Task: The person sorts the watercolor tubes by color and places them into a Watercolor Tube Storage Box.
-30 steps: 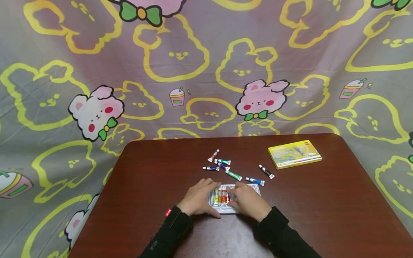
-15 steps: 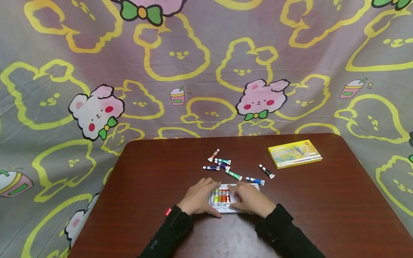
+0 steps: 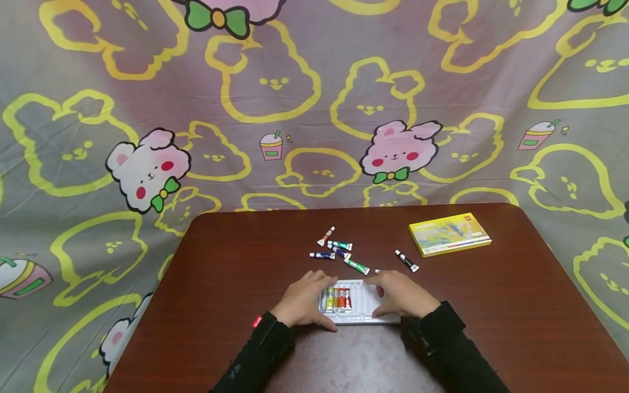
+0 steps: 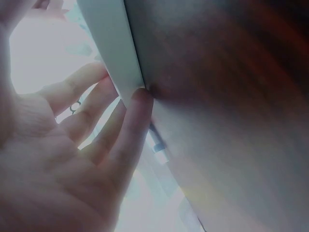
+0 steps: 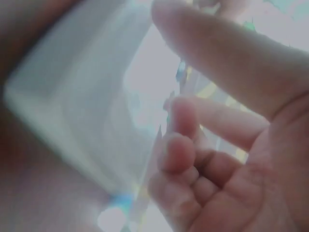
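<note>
A white plastic tray (image 3: 363, 317) lies on the table in the head view, with several paint tubes (image 3: 341, 300), yellow to red, side by side in its left part. My left hand (image 3: 304, 301) holds the tray's left end, thumb at the front corner and fingers at the back. The left wrist view shows those fingers (image 4: 140, 104) against the tray's edge (image 4: 113, 53). Over the tray's right part is my right hand (image 3: 405, 293), thumb and forefinger spread apart with nothing between them. In the right wrist view its other fingers (image 5: 178, 154) are loosely bent.
Behind the tray lie loose paint tubes: a reddish-brown one (image 3: 326, 236), a dark blue one (image 3: 321, 255), a green one (image 3: 357, 266) and others. A black tube (image 3: 406, 261) is further right. At the back right sits a yellow box (image 3: 449, 234). A patterned cloth (image 3: 314, 98) hangs behind.
My right hand has moved right, off the red tube and across the tray's bare grooves, and now mostly covers the blue tube behind. The left hand stays put.
</note>
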A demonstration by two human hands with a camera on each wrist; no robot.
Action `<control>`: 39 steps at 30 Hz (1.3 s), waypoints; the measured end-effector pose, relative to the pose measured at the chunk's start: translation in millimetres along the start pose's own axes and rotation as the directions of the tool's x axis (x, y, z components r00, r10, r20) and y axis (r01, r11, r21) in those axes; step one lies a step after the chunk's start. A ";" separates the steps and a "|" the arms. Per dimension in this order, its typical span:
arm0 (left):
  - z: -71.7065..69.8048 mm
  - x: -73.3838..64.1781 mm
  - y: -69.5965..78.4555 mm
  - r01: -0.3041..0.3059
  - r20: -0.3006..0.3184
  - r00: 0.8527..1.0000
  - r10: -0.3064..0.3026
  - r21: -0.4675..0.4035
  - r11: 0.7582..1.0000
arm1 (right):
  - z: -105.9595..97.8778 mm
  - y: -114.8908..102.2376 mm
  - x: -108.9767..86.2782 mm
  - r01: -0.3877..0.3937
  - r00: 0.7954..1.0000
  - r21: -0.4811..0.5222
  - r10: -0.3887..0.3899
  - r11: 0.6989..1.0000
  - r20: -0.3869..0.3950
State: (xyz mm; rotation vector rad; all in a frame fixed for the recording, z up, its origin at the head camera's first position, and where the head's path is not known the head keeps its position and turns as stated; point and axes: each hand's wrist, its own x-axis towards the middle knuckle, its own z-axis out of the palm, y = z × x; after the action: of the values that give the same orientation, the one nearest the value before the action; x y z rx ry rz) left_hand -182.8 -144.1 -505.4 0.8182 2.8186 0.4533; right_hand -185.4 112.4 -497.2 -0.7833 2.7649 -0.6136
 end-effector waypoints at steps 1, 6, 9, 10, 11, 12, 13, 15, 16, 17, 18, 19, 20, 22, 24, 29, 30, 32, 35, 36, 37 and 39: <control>-0.2 -0.1 0.3 -0.001 -0.001 1.000 0.001 -0.001 1.000 | -1.9 2.9 -1.0 -0.018 1.000 -0.002 0.018 1.000 0.010; -0.8 -1.0 1.0 -0.013 -0.010 1.000 0.013 0.000 1.000 | -8.5 18.4 -7.1 -0.079 0.996 -0.022 0.079 0.997 0.039; -1.0 -0.9 1.1 -0.008 -0.004 1.000 0.008 0.001 1.000 | -11.0 25.3 -9.7 -0.081 0.996 -0.024 0.082 0.996 0.029; -1.1 -0.7 1.2 -0.006 -0.003 1.000 0.006 0.001 1.000 | -11.6 27.1 -10.1 -0.076 0.997 -0.026 0.077 0.997 0.024; -1.1 -0.4 1.2 -0.003 0.000 1.000 0.003 0.001 1.000 | -11.9 28.7 -10.5 -0.072 0.997 -0.029 0.072 0.997 0.021; -1.1 -0.2 1.4 0.001 0.004 1.000 -0.001 0.001 1.000 | -12.4 29.9 -10.6 -0.066 0.998 -0.027 0.067 0.997 0.018; -1.2 0.2 1.4 0.004 0.007 1.000 -0.004 0.001 1.000 | -12.7 30.8 -10.4 -0.061 0.998 -0.016 0.061 0.998 0.021; -1.1 0.7 1.2 0.005 0.008 1.000 -0.005 0.002 1.000 | -12.9 32.0 -9.9 -0.049 0.998 0.000 0.049 0.999 0.028; -1.1 0.8 1.2 0.007 0.009 1.000 -0.007 0.003 1.000 | -12.8 32.2 -9.6 -0.044 0.999 0.005 0.044 0.999 0.029; -1.2 0.9 1.2 0.008 0.009 1.000 -0.008 0.005 1.000 | -12.9 32.2 -9.5 -0.040 0.999 0.011 0.040 0.999 0.030; -1.0 1.0 1.0 0.008 0.009 1.000 -0.008 0.006 1.000 | -12.9 32.2 -9.2 -0.036 0.999 0.017 0.036 0.999 0.030; -0.9 0.9 0.8 0.009 0.009 1.000 -0.009 0.007 1.000 | -12.8 32.1 -9.1 -0.033 0.999 0.021 0.033 0.999 0.031; -0.8 0.9 0.6 0.011 0.010 1.000 -0.011 0.008 1.000 | -12.7 32.0 -9.0 -0.031 0.999 0.024 0.030 0.999 0.031; -0.6 0.7 0.6 0.015 0.013 1.000 -0.015 0.009 1.000 | -12.9 31.5 -9.1 -0.027 0.999 0.027 0.026 0.999 0.032; -0.3 0.6 0.5 0.019 0.018 1.000 -0.019 0.006 1.000 | -13.0 31.2 -9.2 -0.028 0.999 0.028 0.027 0.999 0.034; -1.0 -0.2 1.1 0.023 0.027 0.999 -0.023 0.001 1.000 | -13.3 29.6 -9.3 -0.041 0.998 0.029 0.040 0.999 0.040; -1.2 -0.5 1.2 0.023 0.027 0.999 -0.023 0.002 1.000 | -13.1 29.6 -9.1 -0.044 0.998 0.028 0.043 0.999 0.041; -1.2 -0.8 1.0 0.021 0.028 0.999 -0.021 0.004 1.000 | -13.1 29.2 -8.7 -0.049 0.998 0.028 0.048 0.998 0.041; -2.0 -1.3 0.4 0.017 0.031 0.999 -0.017 -0.002 1.000 | -12.9 29.1 -8.3 -0.060 0.997 0.025 0.059 0.998 0.042; -2.1 -1.3 -0.1 0.014 0.031 0.999 -0.014 -0.006 1.000 | -12.9 29.1 -8.3 -0.064 0.997 0.024 0.063 0.998 0.043; -2.2 -1.2 -0.7 0.011 0.031 0.999 -0.011 -0.012 1.000 | -12.9 29.0 -8.3 -0.069 0.997 0.023 0.068 0.997 0.044; -2.8 -0.8 -1.8 0.005 0.031 1.000 -0.004 -0.027 1.000 | -12.8 29.0 -8.3 -0.079 0.996 0.024 0.077 0.997 0.046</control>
State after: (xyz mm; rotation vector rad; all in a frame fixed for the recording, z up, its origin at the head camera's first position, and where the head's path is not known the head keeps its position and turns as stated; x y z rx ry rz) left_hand -183.7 -146.6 -503.3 0.8062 2.7790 0.4734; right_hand -195.5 143.6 -497.9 -0.6719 2.7266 -0.6076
